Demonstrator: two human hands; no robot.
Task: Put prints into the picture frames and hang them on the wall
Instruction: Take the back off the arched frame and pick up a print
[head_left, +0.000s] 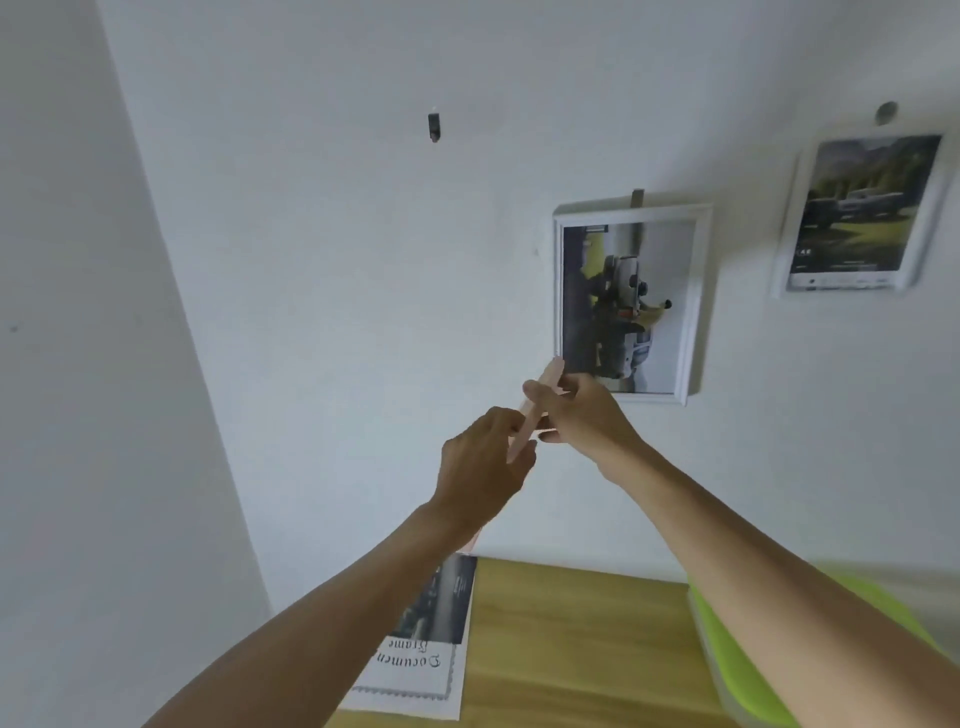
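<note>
Both hands hold up a thin pink picture frame (546, 385), seen edge-on and tilted, in front of the white wall. My left hand (480, 460) grips its lower part, with fingers curled round the edge. My right hand (584, 410) pinches its upper part, just below the corner of a white frame (698, 291) that hangs on the wall with a print inside. A second white framed print (935, 208) hangs further right. A bare dark hook (434, 127) sticks out of the wall up and to the left of my hands.
A wooden table (576, 644) stands against the wall below. On its left end lie loose prints and a "Document Frame" insert sheet (415, 670). A lime-green object (727, 639) sits at the table's right. A wall corner runs down the left side.
</note>
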